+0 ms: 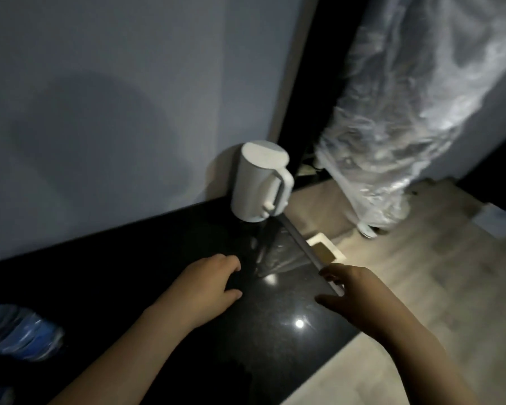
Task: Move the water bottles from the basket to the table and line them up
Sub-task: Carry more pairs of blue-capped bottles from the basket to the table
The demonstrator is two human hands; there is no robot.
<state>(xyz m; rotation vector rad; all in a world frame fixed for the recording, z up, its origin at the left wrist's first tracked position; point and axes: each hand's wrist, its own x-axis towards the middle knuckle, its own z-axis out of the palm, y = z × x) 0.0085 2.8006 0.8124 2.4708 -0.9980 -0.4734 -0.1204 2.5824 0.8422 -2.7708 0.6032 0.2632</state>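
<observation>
Black glossy table (pixel 164 238) against a grey wall. Lower left of frame: one blurred, blue-labelled water bottle (pixel 19 331). Centre: left hand (pixel 208 290) and right hand (pixel 360 299), fingers loosely spread, gripping nothing. Beyond: one white kettle (pixel 259 182).

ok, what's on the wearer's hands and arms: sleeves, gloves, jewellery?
Nothing visible. Left hand and right hand are bare: no gloves, rings or watch. Left forearm and right forearm show no sleeve in frame. The picture is dim, so small items could be missed.
</observation>
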